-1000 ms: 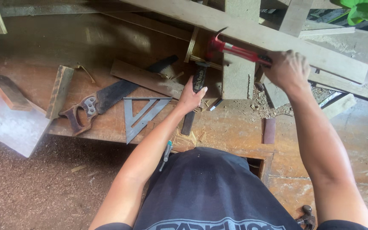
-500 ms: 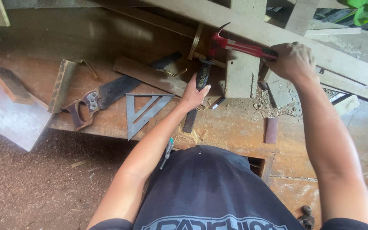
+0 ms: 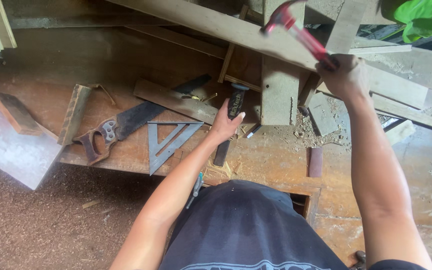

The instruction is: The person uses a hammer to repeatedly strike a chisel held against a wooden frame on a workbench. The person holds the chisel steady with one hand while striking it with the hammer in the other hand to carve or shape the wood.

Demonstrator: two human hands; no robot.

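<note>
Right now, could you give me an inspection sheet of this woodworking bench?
Surface: worn wooden bench, sawdust and chips.
Job's things: black-handled chisel upright against wood block; red hammer raised.
Clutter: handsaw, metal triangular square, long plank, offcuts.
Hands: left hand grips the chisel; right hand grips the hammer.
Cables: nothing seen.
Surroundings: sawdust-covered floor, green sheet.
</note>
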